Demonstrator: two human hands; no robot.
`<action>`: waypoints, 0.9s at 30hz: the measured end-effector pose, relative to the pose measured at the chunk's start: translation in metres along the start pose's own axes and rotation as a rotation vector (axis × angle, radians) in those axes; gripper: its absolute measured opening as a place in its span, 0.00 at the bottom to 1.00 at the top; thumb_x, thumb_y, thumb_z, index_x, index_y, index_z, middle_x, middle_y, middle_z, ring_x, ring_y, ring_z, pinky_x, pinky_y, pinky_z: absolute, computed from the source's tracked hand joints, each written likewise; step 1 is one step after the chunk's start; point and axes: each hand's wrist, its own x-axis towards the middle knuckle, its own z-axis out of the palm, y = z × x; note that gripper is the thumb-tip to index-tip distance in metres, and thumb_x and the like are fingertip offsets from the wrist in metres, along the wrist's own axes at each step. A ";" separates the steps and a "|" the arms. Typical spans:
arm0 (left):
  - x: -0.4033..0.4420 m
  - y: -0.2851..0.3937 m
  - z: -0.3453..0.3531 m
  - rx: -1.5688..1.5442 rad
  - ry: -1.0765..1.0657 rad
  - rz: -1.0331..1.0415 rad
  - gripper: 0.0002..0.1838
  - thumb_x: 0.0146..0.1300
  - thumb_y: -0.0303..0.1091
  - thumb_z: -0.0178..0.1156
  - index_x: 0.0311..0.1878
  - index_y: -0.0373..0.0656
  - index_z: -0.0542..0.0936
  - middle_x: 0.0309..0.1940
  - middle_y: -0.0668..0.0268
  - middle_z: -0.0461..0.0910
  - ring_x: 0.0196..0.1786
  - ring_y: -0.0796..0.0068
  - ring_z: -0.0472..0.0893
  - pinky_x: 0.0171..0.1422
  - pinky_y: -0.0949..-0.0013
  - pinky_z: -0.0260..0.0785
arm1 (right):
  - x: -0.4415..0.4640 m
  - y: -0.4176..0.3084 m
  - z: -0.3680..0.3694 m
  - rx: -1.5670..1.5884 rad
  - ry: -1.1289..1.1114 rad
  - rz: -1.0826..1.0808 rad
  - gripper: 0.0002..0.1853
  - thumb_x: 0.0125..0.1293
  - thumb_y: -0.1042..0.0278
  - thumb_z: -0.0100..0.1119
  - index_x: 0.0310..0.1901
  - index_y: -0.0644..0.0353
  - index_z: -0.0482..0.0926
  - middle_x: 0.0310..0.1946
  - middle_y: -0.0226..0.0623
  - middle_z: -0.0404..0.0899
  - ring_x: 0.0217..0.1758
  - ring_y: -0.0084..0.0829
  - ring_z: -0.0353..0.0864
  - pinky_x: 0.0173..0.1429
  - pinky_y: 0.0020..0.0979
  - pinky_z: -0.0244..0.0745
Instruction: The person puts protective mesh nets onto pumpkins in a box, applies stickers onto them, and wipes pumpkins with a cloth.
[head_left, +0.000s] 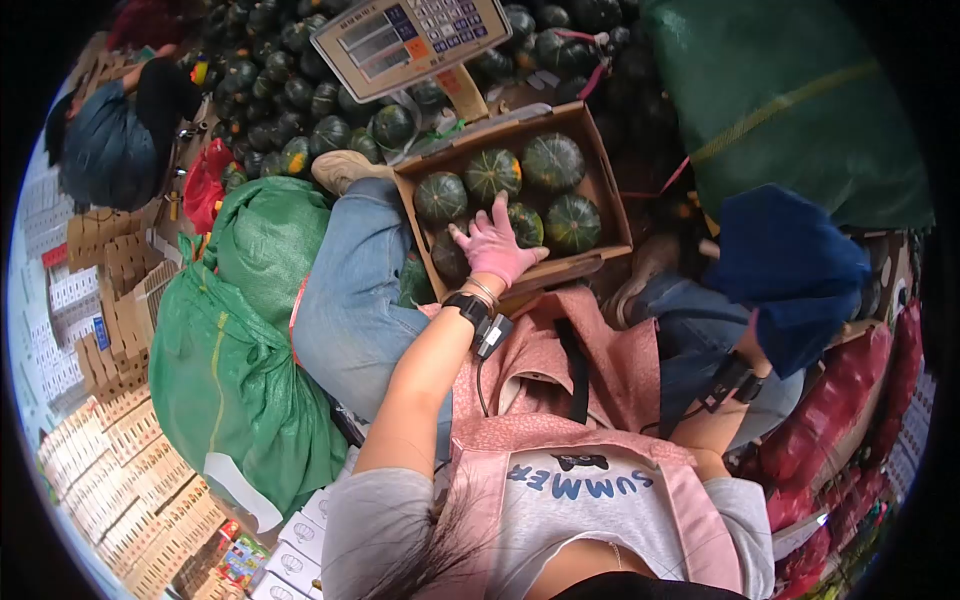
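My left hand (495, 247), in a pink glove, reaches over an open cardboard box (618, 205) with its fingers spread. It rests on the dark green squash in the box. One small squash (524, 226) shows between its thumb and forefinger; others, such as this round squash (553, 162), lie around it. The palm hides part of the front row. To the right, a dark blue cloth (795, 275) hangs bunched from my right hand (752, 328), which grips it; the cloth covers nearly all of the fingers.
Behind the box stands a digital scale display (412, 42) on a post. Many loose squash (330, 137) are heaped at the back. Green sacks (235, 390) lie left, another big sack (790, 110) back right. A person (115, 130) bends at far left near flat cardboard stacks (130, 450).
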 end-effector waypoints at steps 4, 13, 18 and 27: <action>0.004 0.009 -0.011 0.002 -0.013 -0.036 0.59 0.36 0.61 0.70 0.69 0.52 0.48 0.61 0.51 0.63 0.66 0.51 0.65 0.74 0.38 0.34 | 0.005 0.035 -0.008 0.032 -0.023 0.083 0.37 0.62 0.48 0.56 0.67 0.60 0.58 0.63 0.40 0.62 0.63 0.35 0.67 0.67 0.35 0.63; -0.069 0.018 -0.091 -0.455 0.425 0.567 0.55 0.29 0.46 0.76 0.61 0.40 0.57 0.57 0.48 0.64 0.59 0.46 0.66 0.66 0.56 0.61 | -0.025 0.113 0.130 -0.289 -0.324 0.609 0.50 0.53 0.41 0.64 0.72 0.57 0.52 0.69 0.40 0.57 0.68 0.37 0.63 0.72 0.38 0.59; -0.132 0.030 -0.147 -0.728 0.611 0.890 0.62 0.24 0.34 0.78 0.68 0.40 0.53 0.69 0.47 0.54 0.69 0.48 0.61 0.71 0.55 0.58 | -0.052 0.170 0.189 -0.483 -0.520 0.345 0.59 0.37 0.60 0.78 0.71 0.58 0.50 0.67 0.38 0.58 0.71 0.35 0.58 0.74 0.37 0.51; -0.141 0.020 -0.111 -1.976 -0.120 0.552 0.50 0.43 0.35 0.75 0.69 0.42 0.57 0.62 0.61 0.67 0.62 0.66 0.70 0.66 0.64 0.65 | -0.073 0.168 0.220 -0.482 -0.590 0.229 0.46 0.48 0.75 0.70 0.68 0.61 0.55 0.65 0.38 0.63 0.68 0.31 0.62 0.71 0.34 0.56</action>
